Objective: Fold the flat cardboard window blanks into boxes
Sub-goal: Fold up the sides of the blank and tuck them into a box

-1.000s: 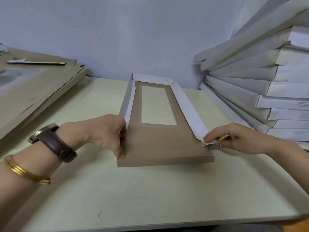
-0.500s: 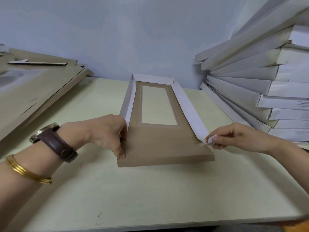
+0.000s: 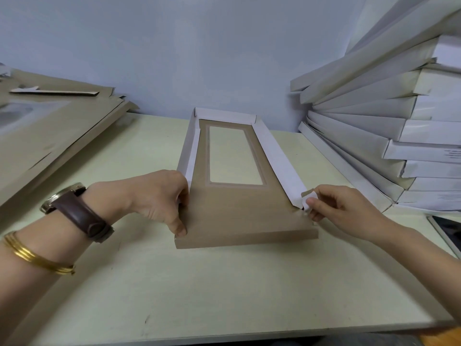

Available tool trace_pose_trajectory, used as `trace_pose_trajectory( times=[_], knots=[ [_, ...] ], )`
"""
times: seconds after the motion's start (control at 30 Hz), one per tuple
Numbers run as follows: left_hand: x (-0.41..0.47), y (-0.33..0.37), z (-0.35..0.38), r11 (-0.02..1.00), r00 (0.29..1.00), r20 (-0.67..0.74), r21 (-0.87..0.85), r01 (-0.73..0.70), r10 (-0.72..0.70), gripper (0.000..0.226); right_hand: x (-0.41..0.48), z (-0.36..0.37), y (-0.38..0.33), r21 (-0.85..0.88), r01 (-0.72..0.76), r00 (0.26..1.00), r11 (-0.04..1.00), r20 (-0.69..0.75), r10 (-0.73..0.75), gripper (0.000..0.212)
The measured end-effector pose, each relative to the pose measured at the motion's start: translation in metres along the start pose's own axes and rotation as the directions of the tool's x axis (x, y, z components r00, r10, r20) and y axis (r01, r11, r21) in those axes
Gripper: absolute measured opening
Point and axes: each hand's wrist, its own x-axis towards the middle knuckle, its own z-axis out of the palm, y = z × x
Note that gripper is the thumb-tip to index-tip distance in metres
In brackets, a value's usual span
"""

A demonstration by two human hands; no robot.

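The pale table (image 3: 224,295) fills the foreground, and both forearms reach across it from the near corners, the left one wearing gold bangles (image 3: 35,255) and a brown-strapped watch (image 3: 77,213). Just beyond, the half-formed box (image 3: 239,213) lies lengthwise in the middle of the table, its brown panel facing up and its near edge folded down as a low front lip. The left hand (image 3: 157,198) grips the box's near left corner, fingers curled at the end of the raised left wall (image 3: 185,148) and thumb tip pressed onto the brown panel close to the front lip. The right hand (image 3: 344,208) pinches a small white corner tab (image 3: 308,199) between thumb and forefinger at the near end of the right wall (image 3: 279,156), which leans outward. Farther along the panel sits the clear window (image 3: 234,156), and the white end wall (image 3: 224,116) stands up at the far end. To the left lies a pile of flat brown blanks (image 3: 50,136); to the right leans a stack of folded white boxes (image 3: 374,116), against the pale blue wall (image 3: 199,46).
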Motion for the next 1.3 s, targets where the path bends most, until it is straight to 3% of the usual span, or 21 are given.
trace_pose_trajectory(
  times=[0.2,0.33,0.57,0.77,1.0,1.07,1.13,1.3],
  knots=[
    [-0.001,0.0,0.001,1.0,1.0,-0.008,-0.009,-0.004,0.004,0.051,-0.009,0.007,-0.007,-0.107,-0.001,0.998,0.994,-0.07,-0.006,0.008],
    [-0.001,-0.001,0.001,1.0,1.0,-0.008,-0.013,-0.007,0.007,0.051,-0.011,0.011,-0.006,-0.197,-0.061,0.995,0.978,-0.095,0.043,0.029],
    [-0.001,-0.001,0.002,1.0,1.0,-0.006,-0.012,-0.004,0.004,0.052,-0.011,0.019,-0.003,-0.166,-0.04,0.984,0.985,-0.176,0.01,0.032],
    [0.0,-0.002,0.001,1.0,1.0,-0.009,-0.012,-0.003,0.003,0.053,-0.004,0.005,0.011,0.039,-0.075,0.995,0.996,-0.057,0.077,0.005],
    [0.0,-0.002,0.001,1.0,1.0,-0.006,-0.009,-0.003,0.003,0.054,0.006,0.0,0.007,0.212,-0.126,0.988,0.969,-0.064,0.143,0.039],
    [0.0,-0.002,0.001,1.0,1.0,-0.008,-0.011,-0.004,0.004,0.055,0.007,0.001,0.006,0.159,-0.12,0.989,0.98,-0.07,0.132,0.034],
    [0.0,-0.002,0.001,1.0,1.0,-0.01,-0.011,-0.005,0.005,0.055,0.008,-0.001,0.003,0.129,-0.114,0.991,0.985,-0.061,0.123,0.01],
    [0.0,-0.002,0.001,1.0,1.0,-0.014,-0.024,-0.004,0.004,0.055,0.006,0.0,0.0,-0.12,0.064,0.996,0.991,-0.055,-0.071,0.02]
  ],
)
